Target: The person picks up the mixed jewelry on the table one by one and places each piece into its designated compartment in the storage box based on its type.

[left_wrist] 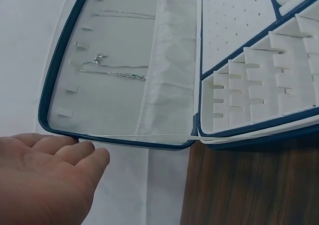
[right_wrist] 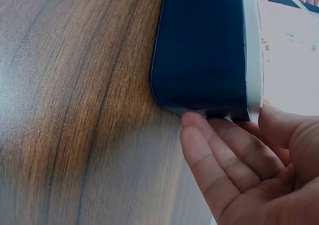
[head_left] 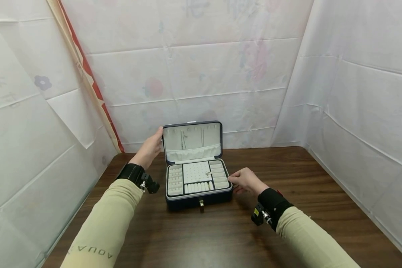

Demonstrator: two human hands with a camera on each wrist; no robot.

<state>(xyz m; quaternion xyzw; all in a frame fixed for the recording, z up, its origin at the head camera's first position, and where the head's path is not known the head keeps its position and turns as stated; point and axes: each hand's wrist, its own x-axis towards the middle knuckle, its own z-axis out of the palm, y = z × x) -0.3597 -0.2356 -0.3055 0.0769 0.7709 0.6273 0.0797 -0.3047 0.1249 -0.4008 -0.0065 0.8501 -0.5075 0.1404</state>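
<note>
A dark blue jewelry box (head_left: 184, 204) stands on the table with its lid (left_wrist: 172, 146) raised. Necklaces (left_wrist: 119, 76) hang on hooks in the lid, above a gathered white pocket (left_wrist: 172, 60). White compartments, ring rolls (head_left: 195, 187) and a dotted earring pad (head_left: 194, 170) with small jewelry fill the tray. My left hand (head_left: 149, 149) touches the lid's left edge, its fingers nearly straight in the left wrist view. At the right side, my right hand (head_left: 248, 181) holds the box near its front corner, thumb (right_wrist: 279, 125) at the pale rim and fingers against the outer wall.
Brown wood-grain table (head_left: 201, 238) lies under the box. White patterned sheets (head_left: 194, 74) hang behind and on both sides, with a red-edged strip (head_left: 90, 78) at left. A gold clasp (head_left: 201, 206) hangs at the box's front.
</note>
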